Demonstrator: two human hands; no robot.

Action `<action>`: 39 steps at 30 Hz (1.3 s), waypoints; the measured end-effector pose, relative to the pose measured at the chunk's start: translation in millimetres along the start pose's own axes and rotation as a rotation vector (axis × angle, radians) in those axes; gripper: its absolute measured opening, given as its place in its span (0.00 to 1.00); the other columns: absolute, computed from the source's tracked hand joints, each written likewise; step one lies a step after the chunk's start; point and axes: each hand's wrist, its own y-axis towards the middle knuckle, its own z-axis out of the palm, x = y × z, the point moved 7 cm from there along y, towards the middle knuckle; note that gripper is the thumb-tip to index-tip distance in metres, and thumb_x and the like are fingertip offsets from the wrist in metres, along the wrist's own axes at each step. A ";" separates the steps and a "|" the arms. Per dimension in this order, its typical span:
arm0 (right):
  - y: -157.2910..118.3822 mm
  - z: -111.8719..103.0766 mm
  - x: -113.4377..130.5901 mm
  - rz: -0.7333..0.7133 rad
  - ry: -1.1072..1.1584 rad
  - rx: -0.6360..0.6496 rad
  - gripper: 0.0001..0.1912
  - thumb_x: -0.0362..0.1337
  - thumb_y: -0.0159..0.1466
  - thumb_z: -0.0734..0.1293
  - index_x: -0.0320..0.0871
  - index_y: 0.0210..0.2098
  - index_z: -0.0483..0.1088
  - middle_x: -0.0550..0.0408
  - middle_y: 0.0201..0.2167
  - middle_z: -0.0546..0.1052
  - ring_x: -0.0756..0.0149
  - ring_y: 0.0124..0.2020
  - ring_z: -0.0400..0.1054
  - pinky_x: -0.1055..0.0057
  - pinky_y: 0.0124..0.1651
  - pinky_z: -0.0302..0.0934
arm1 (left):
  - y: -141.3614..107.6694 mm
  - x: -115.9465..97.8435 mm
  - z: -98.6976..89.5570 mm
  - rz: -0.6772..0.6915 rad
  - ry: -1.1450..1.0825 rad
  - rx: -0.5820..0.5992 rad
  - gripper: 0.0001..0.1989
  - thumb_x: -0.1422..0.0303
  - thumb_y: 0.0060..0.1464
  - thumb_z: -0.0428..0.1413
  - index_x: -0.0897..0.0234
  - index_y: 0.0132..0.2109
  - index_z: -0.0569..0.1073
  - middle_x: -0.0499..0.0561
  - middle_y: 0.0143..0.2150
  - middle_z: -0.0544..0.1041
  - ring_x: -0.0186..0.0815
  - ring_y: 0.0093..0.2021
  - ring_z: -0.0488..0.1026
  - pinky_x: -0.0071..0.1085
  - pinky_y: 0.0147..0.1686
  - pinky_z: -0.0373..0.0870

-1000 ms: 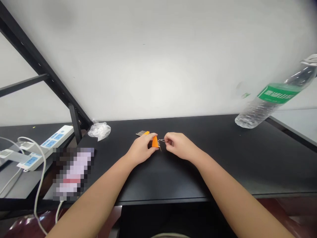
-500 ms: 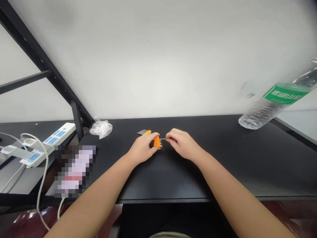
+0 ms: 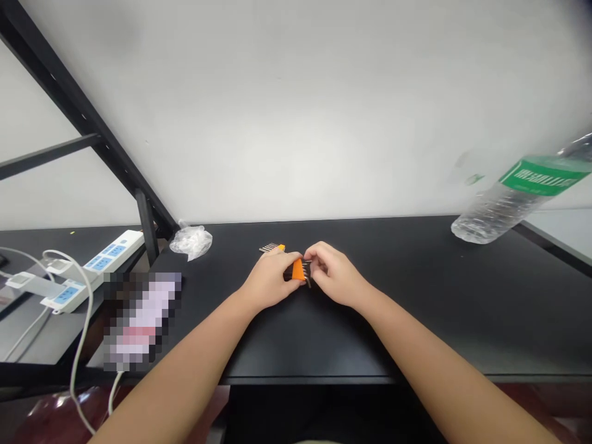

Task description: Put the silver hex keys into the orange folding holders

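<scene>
Orange and black holder (image 3: 298, 270): It is in the left hand (image 3: 267, 282), in the middle of the long black table (image 3: 296, 345). I can't tell if its underside touches the table.
Thin grey metal sticks (image 3: 268, 248): Some poke out past the left hand, on the far side. More ends show on the side near the right hand (image 3: 337, 275), and one bends down.
Why it sits this way: The holder's end faces the right hand, maybe so those fingers can get to the sticks. The left hand seems to keep it from wobbling.
Left fingers: The thumb is at the near edge and the pointing finger is at the far edge. They are only as far apart as the holder is wide, and they grip it. The other fingers are mostly hidden.
Right fingers: The thumb and pointing finger are curled, with a small gap between them, right by the stick ends. The spot is too tiny to tell if they pinch a stick or just touch it.
Far left of the hands: A crumpled clear plastic bag (image 3: 191, 242) lies near the white wall (image 3: 296, 135).
Nearer left: A long pale thing (image 3: 145, 317) is covered by blurry squares. A white cord (image 3: 87, 327) and a long white plug strip (image 3: 102, 264) are beside it.
Right side: A clear plastic bottle with a green label (image 3: 490, 209) is well away from both hands.
</scene>
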 end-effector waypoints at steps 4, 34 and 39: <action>0.9 -7.2 -8.6 0.016 -0.010 -0.002 0.07 0.28 0.65 0.64 0.46 0.38 0.72 0.55 0.36 0.74 0.66 0.33 0.68 0.68 0.36 0.63 | -1.7 4.6 0.6 -0.045 -0.074 0.008 0.19 0.64 0.57 0.62 0.56 0.55 0.73 0.50 0.43 0.78 0.40 0.42 0.75 0.36 0.43 0.72; -6.6 -0.8 -38.7 0.143 -0.679 0.181 0.09 0.26 0.60 0.67 0.43 0.26 0.68 0.52 0.29 0.70 0.67 0.25 0.62 0.67 0.29 0.52 | -4.9 13.5 8.3 -0.117 -0.179 0.031 0.32 0.65 0.57 0.63 0.52 0.67 0.65 0.51 0.55 0.79 0.41 0.50 0.79 0.40 0.51 0.76; -6.4 -4.1 -32.9 0.156 -0.591 0.165 0.09 0.26 0.60 0.66 0.44 0.25 0.69 0.52 0.30 0.72 0.66 0.28 0.66 0.69 0.30 0.53 | -3.8 20.6 11.2 -0.149 -0.230 -0.008 0.30 0.66 0.54 0.65 0.56 0.63 0.67 0.55 0.58 0.77 0.44 0.56 0.77 0.42 0.54 0.77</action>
